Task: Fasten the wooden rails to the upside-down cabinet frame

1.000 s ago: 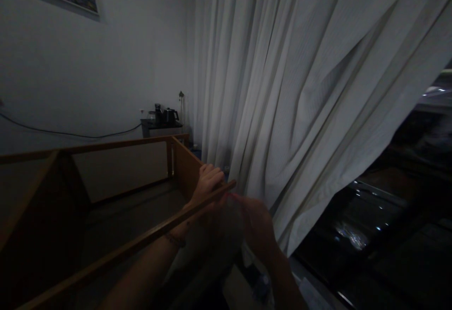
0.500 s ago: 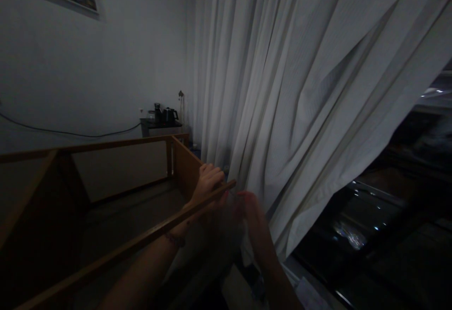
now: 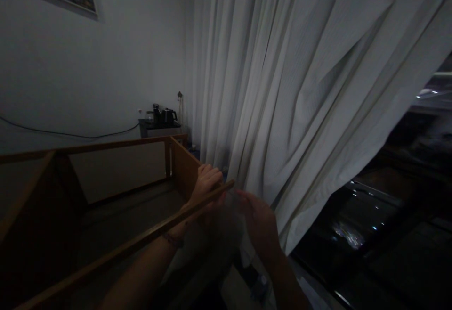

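Note:
A wooden frame (image 3: 151, 232) with open bays fills the lower left, its front rail running up to a corner near the middle. My left hand (image 3: 207, 180) is closed over the edge of the wooden end panel (image 3: 183, 161), and its forearm passes under the front rail. Just right of the rail's tip is my right hand (image 3: 261, 223), its fingers bent and pinched together toward the corner. What those fingers hold, if anything, is too dark and blurred to make out. A bracelet (image 3: 173, 240) circles my left wrist.
A long white curtain (image 3: 275, 88) hangs close on the right, beside a dark glossy surface (image 3: 367, 216). By the far wall a small dark cabinet (image 3: 160, 125) carries a black kettle (image 3: 168, 115). A black cable (image 3: 88, 136) runs along the wall.
My right hand has turned and shifted slightly right, its back now more in view. My left hand keeps its hold on the end panel.

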Tool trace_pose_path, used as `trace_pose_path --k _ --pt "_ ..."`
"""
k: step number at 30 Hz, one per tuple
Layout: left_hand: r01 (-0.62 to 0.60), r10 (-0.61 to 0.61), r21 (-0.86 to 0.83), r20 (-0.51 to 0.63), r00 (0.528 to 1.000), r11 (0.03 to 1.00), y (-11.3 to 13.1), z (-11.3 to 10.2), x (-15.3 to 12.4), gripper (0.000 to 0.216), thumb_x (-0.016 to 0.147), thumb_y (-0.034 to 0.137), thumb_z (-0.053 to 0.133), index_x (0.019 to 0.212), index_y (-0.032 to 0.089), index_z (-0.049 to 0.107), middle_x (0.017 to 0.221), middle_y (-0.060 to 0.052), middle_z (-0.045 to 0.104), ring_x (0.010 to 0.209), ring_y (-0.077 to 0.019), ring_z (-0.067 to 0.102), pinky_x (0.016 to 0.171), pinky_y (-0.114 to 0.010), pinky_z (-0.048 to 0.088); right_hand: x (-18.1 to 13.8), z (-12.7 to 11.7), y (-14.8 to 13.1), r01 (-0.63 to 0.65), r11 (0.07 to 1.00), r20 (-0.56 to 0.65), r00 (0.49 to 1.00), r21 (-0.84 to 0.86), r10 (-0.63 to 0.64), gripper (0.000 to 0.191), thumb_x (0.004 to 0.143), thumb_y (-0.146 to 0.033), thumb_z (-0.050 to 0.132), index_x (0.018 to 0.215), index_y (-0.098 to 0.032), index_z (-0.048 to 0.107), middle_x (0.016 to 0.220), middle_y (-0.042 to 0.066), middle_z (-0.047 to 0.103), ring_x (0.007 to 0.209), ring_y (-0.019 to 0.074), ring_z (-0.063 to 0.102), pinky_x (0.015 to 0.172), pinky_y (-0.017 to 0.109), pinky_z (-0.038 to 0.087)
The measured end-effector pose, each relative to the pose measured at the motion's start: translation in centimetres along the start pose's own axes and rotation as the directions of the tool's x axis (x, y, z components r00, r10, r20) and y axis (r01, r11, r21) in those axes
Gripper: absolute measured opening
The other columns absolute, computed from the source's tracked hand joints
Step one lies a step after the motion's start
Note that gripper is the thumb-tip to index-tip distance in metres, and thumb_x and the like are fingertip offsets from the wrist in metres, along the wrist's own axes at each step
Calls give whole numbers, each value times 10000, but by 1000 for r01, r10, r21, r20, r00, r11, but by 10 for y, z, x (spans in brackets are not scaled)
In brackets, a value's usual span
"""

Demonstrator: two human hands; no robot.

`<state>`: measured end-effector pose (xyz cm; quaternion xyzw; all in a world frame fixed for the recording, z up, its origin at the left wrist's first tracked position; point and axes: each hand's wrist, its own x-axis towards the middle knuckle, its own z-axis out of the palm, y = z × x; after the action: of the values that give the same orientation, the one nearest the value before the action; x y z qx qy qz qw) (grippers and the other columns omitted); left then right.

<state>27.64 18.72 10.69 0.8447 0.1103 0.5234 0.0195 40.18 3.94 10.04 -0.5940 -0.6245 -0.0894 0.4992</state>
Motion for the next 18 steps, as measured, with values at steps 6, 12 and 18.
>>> trace_pose_path --k 6,12,18 --pt "-29 28 -13 -50 998 1000 -2 3 0 212 787 399 433 686 228 356 647 -5 423 682 -211 411 704 -394 321 -2 -4 5 257 966 15 966 -42 -256 381 1041 -319 347 1273 -247 641 868 57 747 776 182 670 719 289 505" --pt "-55 55 6 -50 997 998 -6 5 -1 197 784 385 432 697 225 357 649 -9 426 683 -212 405 688 -393 303 -2 2 -1 -128 896 95 991 425 96 349 968 -481 502 966 -238 753 753 11 703 704 152 658 642 234 502" --pt "-38 38 -3 -36 999 999 -2 2 0 201 794 376 440 693 227 351 658 -7 431 689 -210 414 697 -393 314 -4 6 -8 -302 821 102 952 484 290 354 965 -480 492 949 -228 741 731 -1 675 675 136 623 621 220 490"
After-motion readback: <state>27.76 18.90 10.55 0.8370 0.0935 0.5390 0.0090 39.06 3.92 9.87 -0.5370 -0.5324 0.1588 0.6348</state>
